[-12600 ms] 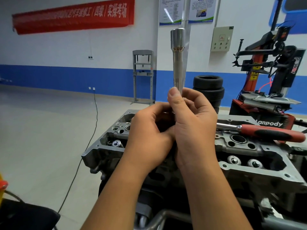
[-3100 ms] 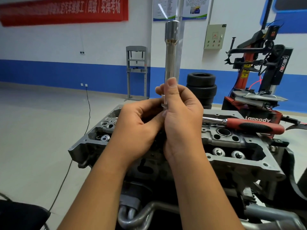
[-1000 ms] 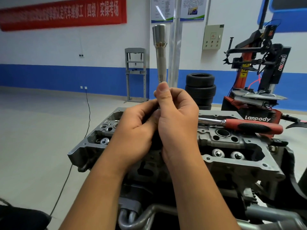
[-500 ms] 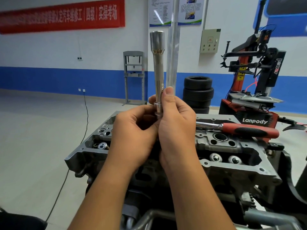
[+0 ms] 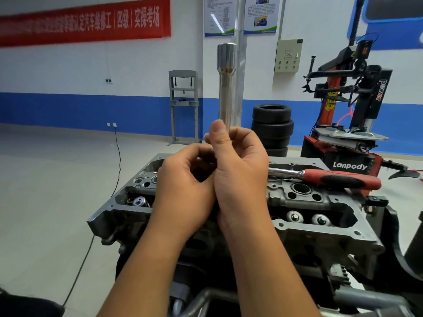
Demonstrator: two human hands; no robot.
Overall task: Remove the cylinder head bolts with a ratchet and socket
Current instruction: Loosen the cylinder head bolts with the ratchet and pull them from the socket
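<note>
A long socket extension with a socket at its top (image 5: 226,88) is held upright in front of the cylinder head (image 5: 320,227). Its lower end is pinched by the right hand (image 5: 240,175), thumb pressed along the shaft; the left hand (image 5: 185,193) is curled close against it, though whether its fingers actually grip the bar is hidden. The red-handled ratchet (image 5: 325,178) is laid across the top of the head, to the right of the hands and apart from the extension. Judging by this, the tool is not yet assembled and no bolt has been engaged. Fitting the extension to the ratchet and loosening every head bolt appear to be left. The bolts themselves cannot be made out.
</note>
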